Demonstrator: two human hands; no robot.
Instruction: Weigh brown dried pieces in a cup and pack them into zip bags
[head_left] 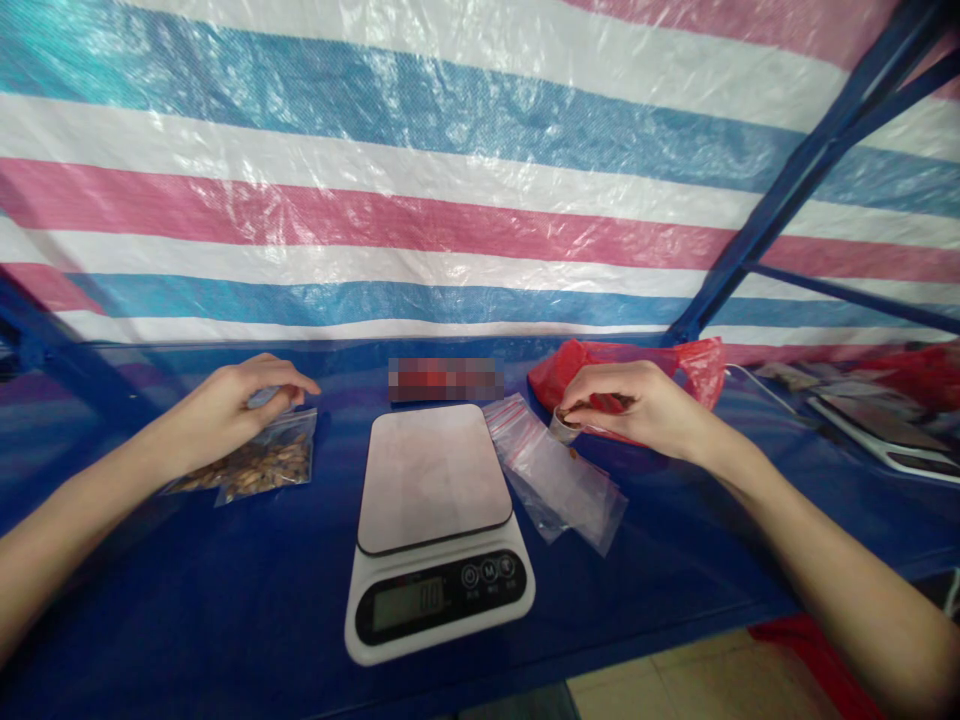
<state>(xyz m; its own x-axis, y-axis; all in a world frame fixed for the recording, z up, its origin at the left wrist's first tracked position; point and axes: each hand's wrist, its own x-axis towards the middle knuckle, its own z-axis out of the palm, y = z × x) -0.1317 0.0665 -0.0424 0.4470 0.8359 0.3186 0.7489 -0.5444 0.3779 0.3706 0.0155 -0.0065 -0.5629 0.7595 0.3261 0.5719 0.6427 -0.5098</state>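
My left hand [251, 400] hovers at or just above clear zip bags [281, 460] filled with brown seeds or nuts, its thumb and fingers apart. On the right, my right hand [630, 405] pinches a small pale cup [564, 428] at its rim; brown bits show at the cup's mouth. The cup stands by the upper edge of a few flat zip bags [555, 475]. Between my hands sits a white kitchen scale [439, 480] with a bare plate, its display reading 0.0.
A red plastic bag [559, 365] lies behind my right hand. A blurred-out red item [442, 380] is behind the scale. Another scale [885, 430] stands far right on the blue table [247, 600]. Blue metal bars [787, 190] and a striped tarp [420, 210] rise behind.
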